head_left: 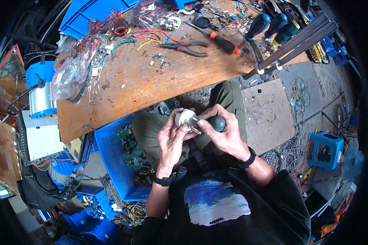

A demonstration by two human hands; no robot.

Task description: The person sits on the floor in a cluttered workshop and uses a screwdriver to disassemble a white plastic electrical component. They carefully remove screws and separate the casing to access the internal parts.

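Over my lap, my left hand (170, 141) is closed around a round white part (183, 116) with a metal piece on its face; its exact kind I cannot make out. My right hand (228, 132) grips a tool by its dark green, round-ended handle (218, 123), which looks like a screwdriver's. The right fingers meet the white part at its metal piece, and the tool's tip is hidden. Beyond my hands, the wooden workbench (139, 90) carries pliers (186, 48) with dark red-trimmed handles and an orange-and-black screwdriver (225, 43).
Several screwdrivers (258, 26) stand in a rack at the bench's right end. Red copper coils (120, 27), wires and a clear plastic bag (71, 79) litter its far left. A blue crate (110, 163) of green circuit boards is left of my legs; a blue stool (326, 149) stands right.
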